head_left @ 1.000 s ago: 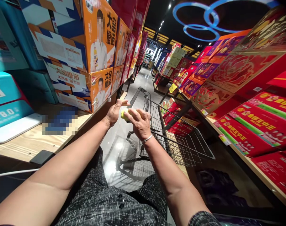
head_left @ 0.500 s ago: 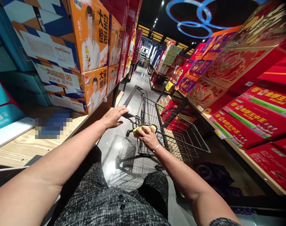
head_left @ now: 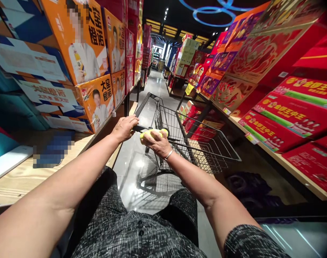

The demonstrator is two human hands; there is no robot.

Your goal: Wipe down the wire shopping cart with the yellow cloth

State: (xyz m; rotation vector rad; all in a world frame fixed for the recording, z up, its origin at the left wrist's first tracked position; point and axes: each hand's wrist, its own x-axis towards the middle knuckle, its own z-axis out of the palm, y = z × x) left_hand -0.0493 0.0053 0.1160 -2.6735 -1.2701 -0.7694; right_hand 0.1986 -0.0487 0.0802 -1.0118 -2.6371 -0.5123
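A black wire shopping cart (head_left: 143, 104) stands turned at an angle in front of me, and I see no goods in its basket. My left hand (head_left: 125, 128) is on the left part of the cart's black handle bar (head_left: 138, 128), fingers curled over it. My right hand (head_left: 158, 142), with a pale band at the wrist, presses a yellow cloth (head_left: 147, 136) onto the same bar nearer its right end. The cloth is bunched under the fingers, which partly hide it. A short stretch of bar shows between the hands.
Orange drink cartons (head_left: 97, 102) are stacked on a wooden shelf (head_left: 15, 175) at left, beside a blurred dark-blue object (head_left: 53, 148). Red boxes (head_left: 284, 125) and gold boxes (head_left: 273, 53) line the right shelf. A shiny floor aisle (head_left: 155, 80) runs ahead.
My left hand has closed further over the handle bar. My right hand and the yellow cloth have shifted left along it, closer to the left hand. The view has moved slightly.
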